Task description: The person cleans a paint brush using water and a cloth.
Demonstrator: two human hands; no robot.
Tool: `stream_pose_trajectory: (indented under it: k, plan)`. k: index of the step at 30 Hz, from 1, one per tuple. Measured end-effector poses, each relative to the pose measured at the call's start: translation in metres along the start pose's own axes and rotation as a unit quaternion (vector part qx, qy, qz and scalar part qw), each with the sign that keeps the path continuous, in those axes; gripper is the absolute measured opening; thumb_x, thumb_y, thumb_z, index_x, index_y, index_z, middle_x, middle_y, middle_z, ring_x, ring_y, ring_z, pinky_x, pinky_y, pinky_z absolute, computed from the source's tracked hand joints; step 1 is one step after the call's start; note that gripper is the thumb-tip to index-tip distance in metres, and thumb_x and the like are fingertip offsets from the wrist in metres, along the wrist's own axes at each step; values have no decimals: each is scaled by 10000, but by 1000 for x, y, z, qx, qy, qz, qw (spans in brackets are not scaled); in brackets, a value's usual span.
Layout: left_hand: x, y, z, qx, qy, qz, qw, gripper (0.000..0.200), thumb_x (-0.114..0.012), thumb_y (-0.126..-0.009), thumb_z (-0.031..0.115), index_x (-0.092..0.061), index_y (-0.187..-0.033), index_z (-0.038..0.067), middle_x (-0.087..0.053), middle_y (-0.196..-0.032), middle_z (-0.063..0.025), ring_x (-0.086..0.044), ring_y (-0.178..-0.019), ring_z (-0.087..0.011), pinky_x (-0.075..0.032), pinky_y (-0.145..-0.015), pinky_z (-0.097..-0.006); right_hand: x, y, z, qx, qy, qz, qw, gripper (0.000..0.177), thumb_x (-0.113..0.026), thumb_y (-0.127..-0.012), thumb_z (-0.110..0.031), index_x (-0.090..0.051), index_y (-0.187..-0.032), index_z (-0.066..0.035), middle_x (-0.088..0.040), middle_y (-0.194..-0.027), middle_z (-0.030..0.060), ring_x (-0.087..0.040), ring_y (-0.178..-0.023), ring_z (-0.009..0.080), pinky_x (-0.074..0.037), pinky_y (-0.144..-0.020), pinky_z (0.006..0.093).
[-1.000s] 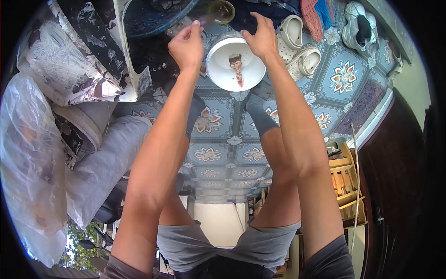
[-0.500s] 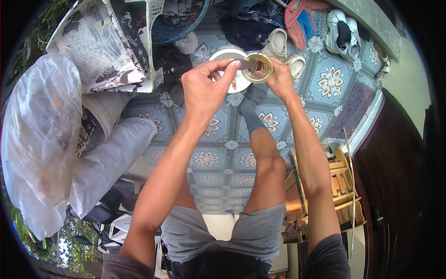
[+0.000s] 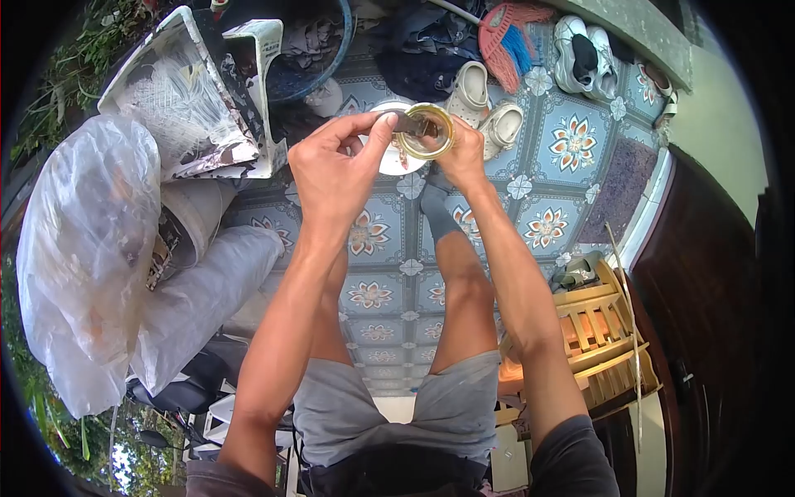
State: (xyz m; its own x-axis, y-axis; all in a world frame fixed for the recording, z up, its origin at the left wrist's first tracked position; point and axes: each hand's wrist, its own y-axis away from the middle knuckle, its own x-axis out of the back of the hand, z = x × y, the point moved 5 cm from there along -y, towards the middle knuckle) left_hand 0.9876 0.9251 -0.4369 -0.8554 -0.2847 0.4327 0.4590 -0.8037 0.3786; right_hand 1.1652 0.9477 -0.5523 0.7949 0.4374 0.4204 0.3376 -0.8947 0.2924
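Note:
My left hand (image 3: 344,161) pinches a small dark flat piece (image 3: 407,123) between thumb and fingers, its far end over the mouth of a glass jar. My right hand (image 3: 464,156) is wrapped round the side of that jar (image 3: 431,149), which has a yellowish rim and some brown matter inside. The jar is tilted so that its opening faces me. Behind and below both hands, a white round container (image 3: 401,163) stands on the tiled floor, partly hidden by the jar and my left hand.
Beige clogs (image 3: 500,128), a red and blue broom (image 3: 503,45) and white sneakers (image 3: 584,58) lie beyond my hands. Plastic sacks (image 3: 87,265) and a paint-smeared white panel (image 3: 178,99) are at left. A wooden rack (image 3: 604,331) stands at right, near a purple mat (image 3: 623,192).
Both hands, with the jar and the dark piece, have shifted left in the view. The camera view has also shifted, and the jar covers less of the clogs.

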Motion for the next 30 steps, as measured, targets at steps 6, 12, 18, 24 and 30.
stream_pose_trajectory:
  k: [6, 12, 18, 24, 30]
  plan:
    - [6, 0, 2, -8, -21, 18, 1000, 164, -675, -789, 129, -678, -886, -3, -600, -628, 9, -483, -537, -8, -365, -464, -148, -1, -3, -9, -22, -27, 56, 998, 383, -738, -653, -93, -620, -1013, -41, -643, -912, 104, -633, -827, 214, -508, -730, 308]
    - [4, -6, -10, 5, 11, -1, 1000, 181, -676, -781, 124, -646, -898, -10, -630, -703, -26, -532, -556, -32, -414, -497, -159, -12, -5, -7, -31, -43, 44, 998, 478, -755, -637, -66, -582, -1082, -45, -632, -977, 105, -623, -886, 190, -523, -760, 305]
    - [0, -22, -28, -22, -47, 5, 999, 173, -659, -774, 120, -617, -853, -28, -646, -725, -68, -589, -612, -64, -490, -555, -199, -38, -15, 11, -79, -52, 42, 995, 592, -744, -622, -30, -508, -1164, -56, -566, -1103, 135, -592, -962, 240, -503, -803, 340]
    - [-31, -56, -123, 46, -3, 109, 993, 201, -658, -771, 140, -589, -816, -43, -647, -701, -97, -579, -542, -84, -469, -512, -222, -37, -3, 53, -214, 51, 105, 970, 752, -740, -654, -91, -345, -1291, -40, -430, -1255, 211, -517, -1065, 267, -452, -846, 341]
    - [-81, -92, -227, 272, 59, 309, 910, 208, -687, -721, 157, -615, -768, -33, -659, -750, -157, -650, -665, -222, -502, -665, -326, -32, 57, 37, -288, -237, 157, 915, 540, -652, -760, -78, -404, -1234, -8, -517, -1106, 166, -549, -931, 182, -474, -759, 286]
